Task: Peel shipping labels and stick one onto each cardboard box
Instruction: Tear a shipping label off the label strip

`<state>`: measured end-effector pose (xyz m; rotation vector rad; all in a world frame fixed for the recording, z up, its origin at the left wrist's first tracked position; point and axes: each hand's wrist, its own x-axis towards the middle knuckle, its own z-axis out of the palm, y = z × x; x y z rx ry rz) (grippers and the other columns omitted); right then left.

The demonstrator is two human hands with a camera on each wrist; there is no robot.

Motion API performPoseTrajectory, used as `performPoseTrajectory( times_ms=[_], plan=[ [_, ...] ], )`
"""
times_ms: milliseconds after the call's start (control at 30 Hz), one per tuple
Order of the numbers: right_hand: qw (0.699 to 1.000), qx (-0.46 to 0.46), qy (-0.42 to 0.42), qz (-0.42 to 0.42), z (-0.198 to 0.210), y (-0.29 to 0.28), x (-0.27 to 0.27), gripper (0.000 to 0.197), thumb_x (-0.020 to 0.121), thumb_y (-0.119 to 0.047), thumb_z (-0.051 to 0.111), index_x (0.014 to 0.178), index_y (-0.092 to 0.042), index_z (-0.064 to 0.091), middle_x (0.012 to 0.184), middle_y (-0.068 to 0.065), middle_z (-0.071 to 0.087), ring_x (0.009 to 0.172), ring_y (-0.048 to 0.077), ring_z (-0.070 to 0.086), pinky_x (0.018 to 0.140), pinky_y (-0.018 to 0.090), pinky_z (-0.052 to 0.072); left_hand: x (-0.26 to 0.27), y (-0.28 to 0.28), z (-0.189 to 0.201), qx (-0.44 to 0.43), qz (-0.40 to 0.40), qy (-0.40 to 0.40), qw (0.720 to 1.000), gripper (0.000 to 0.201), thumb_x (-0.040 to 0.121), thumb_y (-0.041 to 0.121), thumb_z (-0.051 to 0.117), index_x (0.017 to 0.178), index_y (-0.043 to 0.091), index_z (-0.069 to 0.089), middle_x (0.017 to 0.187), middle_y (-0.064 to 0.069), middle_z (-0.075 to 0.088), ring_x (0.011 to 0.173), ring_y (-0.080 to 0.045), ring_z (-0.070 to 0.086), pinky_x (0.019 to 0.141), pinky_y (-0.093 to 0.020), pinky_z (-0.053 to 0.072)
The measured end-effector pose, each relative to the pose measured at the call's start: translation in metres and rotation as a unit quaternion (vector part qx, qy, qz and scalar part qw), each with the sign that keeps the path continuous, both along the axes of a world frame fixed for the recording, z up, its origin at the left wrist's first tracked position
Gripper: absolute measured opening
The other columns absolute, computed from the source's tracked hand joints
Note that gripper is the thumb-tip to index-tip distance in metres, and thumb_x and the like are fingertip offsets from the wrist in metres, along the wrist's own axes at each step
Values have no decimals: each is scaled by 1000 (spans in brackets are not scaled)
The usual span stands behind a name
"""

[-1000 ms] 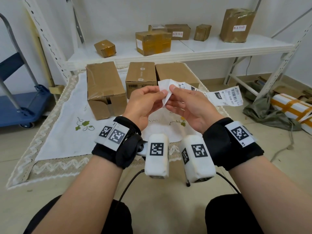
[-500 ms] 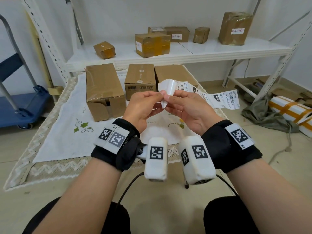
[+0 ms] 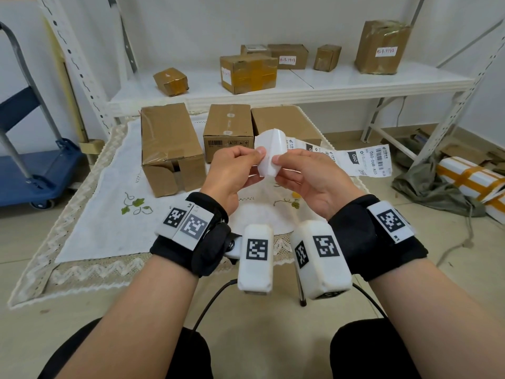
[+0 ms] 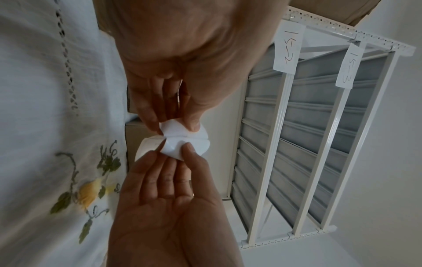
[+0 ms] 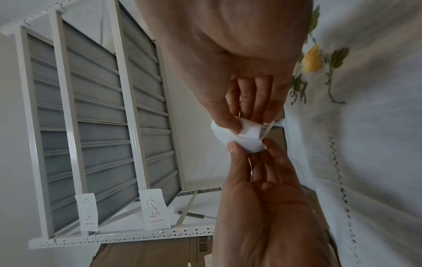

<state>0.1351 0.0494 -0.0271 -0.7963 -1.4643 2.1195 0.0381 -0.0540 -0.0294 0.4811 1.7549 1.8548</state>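
Note:
Both hands hold a strip of printed shipping labels point(image 3: 364, 160) above the table. Its blank near end point(image 3: 270, 149) is bent into a rounded fold. My left hand point(image 3: 255, 157) pinches the fold's left side with thumb and fingertips. My right hand point(image 3: 281, 160) pinches the right side, and the strip trails off to the right. The left wrist view shows the left hand point(image 4: 175, 126) and right hand point(image 4: 175, 150) pinching the white fold point(image 4: 196, 142). Behind the hands stand a large cardboard box point(image 3: 169, 143), a smaller box point(image 3: 228, 127) and a third box point(image 3: 284, 119).
The table carries a white embroidered cloth point(image 3: 109, 214) with a lace border. Behind it, a white shelf point(image 3: 328, 86) holds several taped boxes. A blue cart point(image 3: 32, 170) stands on the left. An olive cloth point(image 3: 431, 190) and wrapped parcels point(image 3: 472, 181) lie on the floor at right.
The strip's near end, a flat pointed corner a second ago, now bulges into a rounded fold between the fingertips. Both hands stayed close together above the table.

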Motion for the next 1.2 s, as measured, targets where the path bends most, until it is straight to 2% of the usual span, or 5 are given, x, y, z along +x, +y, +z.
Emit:
performPoseTrajectory(
  times_ms=[200, 367, 567, 933, 1200],
  plan=[
    [1000, 8, -2, -2, 0, 1, 0, 18, 87, 2, 72, 94, -10, 62, 84, 9, 71, 66, 17, 68, 74, 28, 60, -3, 0, 1, -3, 16, -4, 1000, 12, 100, 16, 64, 103, 4, 64, 105, -10, 71, 80, -15, 67, 62, -18, 60],
    [1000, 18, -6, -4, -1, 1, -1, 19, 89, 3, 69, 96, -11, 59, 97, 13, 71, 82, 24, 69, 80, 30, 60, -3, 0, 0, -8, 23, 7, 1000, 11, 102, 17, 61, 101, 6, 60, 111, -13, 68, 84, -18, 65, 60, -18, 60],
    [999, 29, -16, 6, 1, 1, 1, 17, 92, 1, 66, 102, -10, 58, 103, 14, 70, 83, 23, 68, 84, 32, 60, -1, 0, 0, -9, 28, 14, 999, 12, 103, 17, 60, 100, 6, 59, 117, -15, 66, 95, -23, 63, 57, -16, 58],
    [997, 64, -50, -5, 1, 0, 0, 13, 95, -2, 64, 97, -13, 58, 121, 21, 70, 89, 24, 65, 76, 29, 60, -4, 0, -1, -16, 31, 35, 999, 14, 105, 20, 56, 98, 8, 58, 124, -15, 65, 103, -24, 63, 64, -19, 60],
    [993, 92, -79, 0, 1, 1, -1, 11, 97, -6, 62, 98, -16, 58, 103, 8, 67, 82, 20, 59, 62, 25, 48, -4, 1, -1, -16, 48, 32, 998, 19, 106, 22, 54, 89, 13, 54, 126, -16, 63, 112, -31, 64, 57, -18, 58]
  ],
)
